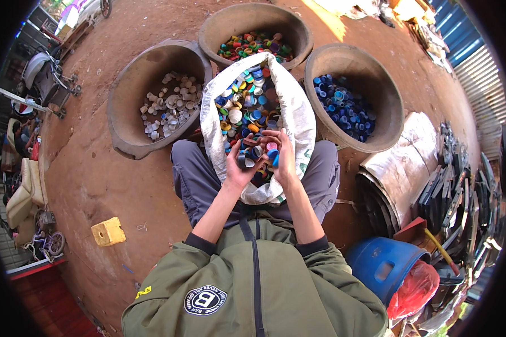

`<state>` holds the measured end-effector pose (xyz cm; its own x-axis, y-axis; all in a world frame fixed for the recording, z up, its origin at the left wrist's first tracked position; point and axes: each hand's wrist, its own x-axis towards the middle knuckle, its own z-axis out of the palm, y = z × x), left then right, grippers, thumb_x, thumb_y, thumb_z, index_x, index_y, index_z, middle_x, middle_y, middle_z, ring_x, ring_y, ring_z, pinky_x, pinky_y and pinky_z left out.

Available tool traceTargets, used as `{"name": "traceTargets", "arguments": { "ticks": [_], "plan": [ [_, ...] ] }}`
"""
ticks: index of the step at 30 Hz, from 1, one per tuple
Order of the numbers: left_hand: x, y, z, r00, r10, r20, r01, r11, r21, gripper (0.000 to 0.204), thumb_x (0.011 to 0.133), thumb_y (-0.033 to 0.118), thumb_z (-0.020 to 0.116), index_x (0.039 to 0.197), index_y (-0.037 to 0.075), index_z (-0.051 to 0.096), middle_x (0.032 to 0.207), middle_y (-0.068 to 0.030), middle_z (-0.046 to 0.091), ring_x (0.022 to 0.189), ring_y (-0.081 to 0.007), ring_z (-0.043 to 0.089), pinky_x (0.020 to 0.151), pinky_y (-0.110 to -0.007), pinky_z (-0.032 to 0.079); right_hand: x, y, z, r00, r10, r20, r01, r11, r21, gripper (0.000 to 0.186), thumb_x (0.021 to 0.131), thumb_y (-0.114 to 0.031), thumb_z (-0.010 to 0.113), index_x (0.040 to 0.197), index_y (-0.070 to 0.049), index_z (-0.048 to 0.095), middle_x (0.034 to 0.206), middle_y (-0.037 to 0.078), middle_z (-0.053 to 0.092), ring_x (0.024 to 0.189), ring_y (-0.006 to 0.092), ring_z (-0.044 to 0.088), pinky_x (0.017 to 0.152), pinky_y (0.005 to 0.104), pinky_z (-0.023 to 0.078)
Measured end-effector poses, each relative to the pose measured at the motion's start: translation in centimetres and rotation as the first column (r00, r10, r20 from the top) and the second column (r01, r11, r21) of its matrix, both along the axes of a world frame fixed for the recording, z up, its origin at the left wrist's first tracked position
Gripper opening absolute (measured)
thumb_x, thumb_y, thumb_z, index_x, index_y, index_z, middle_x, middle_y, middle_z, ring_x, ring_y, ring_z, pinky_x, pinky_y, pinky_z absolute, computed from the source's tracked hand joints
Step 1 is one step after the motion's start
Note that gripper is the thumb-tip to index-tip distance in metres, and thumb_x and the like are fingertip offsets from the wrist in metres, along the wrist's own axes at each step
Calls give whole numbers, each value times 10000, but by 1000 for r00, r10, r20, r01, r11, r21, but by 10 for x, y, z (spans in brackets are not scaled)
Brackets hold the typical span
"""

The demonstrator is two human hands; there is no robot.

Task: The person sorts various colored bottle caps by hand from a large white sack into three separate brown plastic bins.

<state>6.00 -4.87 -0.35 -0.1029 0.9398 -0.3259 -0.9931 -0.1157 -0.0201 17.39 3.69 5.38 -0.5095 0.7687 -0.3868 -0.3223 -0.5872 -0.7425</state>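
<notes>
An open white woven sack [295,123] full of mixed plastic caps [247,106] stands between my bent legs. My left hand [240,165] and my right hand [281,154] are cupped close together inside its mouth, curled round several caps, among them dark, blue and pink ones. Around the sack are three wide tubs: the left one [126,118] holds white caps [168,106], the back one [287,28] multicoloured caps [242,45], and the right one [385,106] blue caps [343,106].
A yellow block [108,231] lies on the dirt floor [78,168] at left, near a stroller [48,81] and a small bicycle [50,244]. A seated person [22,137] is at far left. Stacked sheets [399,163], dark scrap [461,202] and a blue drum [376,269] crowd the right.
</notes>
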Motion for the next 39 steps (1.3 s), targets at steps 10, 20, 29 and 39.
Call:
{"name": "traceTargets", "arguments": {
  "ticks": [10, 20, 29, 39],
  "plan": [
    [-14, -7, -6, 993, 55, -107, -59, 997, -40, 361, 1000, 327, 505, 1298, 130, 562, 1282, -136, 597, 1181, -294, 589, 973, -545, 493, 13, -1, 0, 975, 52, -217, -93, 979, -184, 670, 1026, -576, 287, 1301, -2, 498, 1269, 176, 572, 1170, 263, 582, 842, 410, 565],
    [-10, -8, -1, 995, 87, -42, -90, 992, -93, 333, 995, 280, 529, 1274, 102, 569, 1285, -154, 583, 1217, -304, 553, 1032, -526, 458, 26, 20, -53, 942, 80, -325, -195, 921, -337, 670, 982, -649, 327, 999, -31, 584, 857, 70, 573, 824, 202, 593, 565, 286, 450],
    [-9, -10, -2, 995, 54, -87, -63, 992, -107, 340, 998, 289, 520, 1287, 116, 568, 1279, -148, 592, 1202, -289, 567, 1028, -529, 459, 17, 5, -28, 973, 65, -222, -115, 969, -218, 231, 931, -178, 568, 1116, -40, 571, 998, 62, 568, 924, 177, 558, 814, 299, 480],
    [-6, -10, -2, 987, 14, -160, -36, 990, -137, 357, 995, 325, 518, 1293, 140, 585, 1231, -80, 631, 1131, -253, 610, 959, -472, 499, 9, -11, -5, 932, 239, 272, -340, 838, 427, 336, 910, -22, 642, 1230, -12, 540, 1143, 66, 633, 1014, 115, 604, 834, 246, 498]
  ]
}}
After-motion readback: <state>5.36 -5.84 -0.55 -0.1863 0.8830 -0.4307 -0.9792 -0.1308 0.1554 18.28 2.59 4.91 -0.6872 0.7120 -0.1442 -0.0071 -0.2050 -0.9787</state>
